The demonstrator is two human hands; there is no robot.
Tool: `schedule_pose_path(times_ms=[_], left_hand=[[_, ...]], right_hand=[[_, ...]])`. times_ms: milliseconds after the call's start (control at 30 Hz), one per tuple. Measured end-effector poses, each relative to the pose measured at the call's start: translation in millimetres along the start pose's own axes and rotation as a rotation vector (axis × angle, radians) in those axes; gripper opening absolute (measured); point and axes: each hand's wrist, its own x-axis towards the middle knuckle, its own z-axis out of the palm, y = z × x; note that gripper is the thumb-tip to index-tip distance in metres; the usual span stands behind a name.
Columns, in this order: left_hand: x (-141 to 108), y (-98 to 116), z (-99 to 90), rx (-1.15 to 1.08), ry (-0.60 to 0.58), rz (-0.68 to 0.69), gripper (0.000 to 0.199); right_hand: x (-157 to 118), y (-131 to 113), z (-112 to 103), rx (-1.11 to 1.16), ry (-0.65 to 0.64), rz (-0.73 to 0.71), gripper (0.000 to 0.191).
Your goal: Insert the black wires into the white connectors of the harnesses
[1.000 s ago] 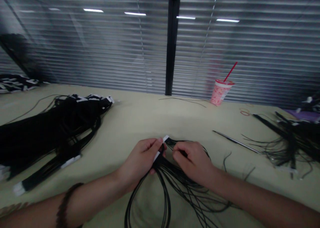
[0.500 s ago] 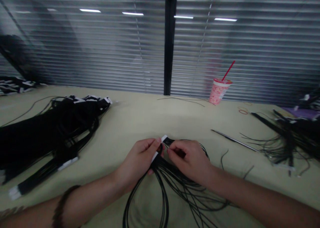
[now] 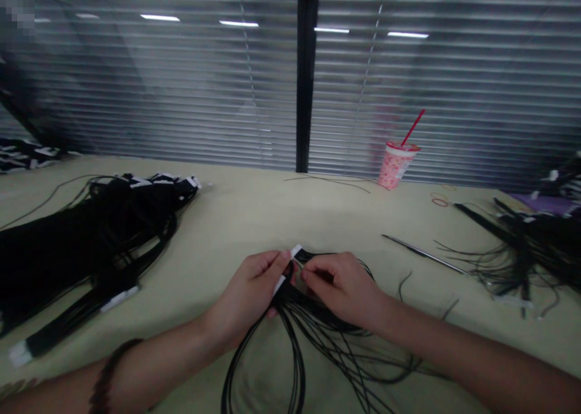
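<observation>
Pinching a bundle of thin black cords by its white tag in the left hand, with the right hand just beside it working the strands. Tag end points away from the person; long loops trail back below both hands.

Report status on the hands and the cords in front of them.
Left hand pinching white-tagged black cord bundle; right hand fingering its strands. Thin metal rod lies to the right, apart.
</observation>
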Motion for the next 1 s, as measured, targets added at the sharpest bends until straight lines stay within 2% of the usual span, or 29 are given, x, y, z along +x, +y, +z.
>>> schedule_pose_path(times_ms=[200, 300, 400, 533, 633, 1000], left_hand=[[-1.3, 0.1, -0.2, 0.003, -0.019, 0.03, 0.035], [-0.8, 0.6, -0.4, 0.031, -0.017, 0.035, 0.035], [-0.6, 0.1, -0.7, 0.028, -0.013, 0.025, 0.035], [-0.4, -1.0, -1.0, 0.018, 0.003, 0.004, 0.036], [0.1, -1.0, -0.7, -0.019, -0.014, 0.007, 0.035], [-2.2, 1.6, -1.0, -0.019, -0.009, 0.022, 0.035]], right_hand=[[7.5, -4.1, -9.0, 0.319, -0.211, 0.308, 0.023], [10.8, -4.6, -12.3, 0.451, -0.276, 0.381, 0.02], [10.0, -4.5, -11.4, 0.371, -0.259, 0.329, 0.023], [4.7, -4.6, -5.8, 0.16, -0.12, 0.168, 0.025], [1.7, -4.2, -2.7, 0.082, -0.034, 0.097, 0.022], [1.0, -2.1, -0.9, 0.036, -0.016, 0.028, 0.022]])
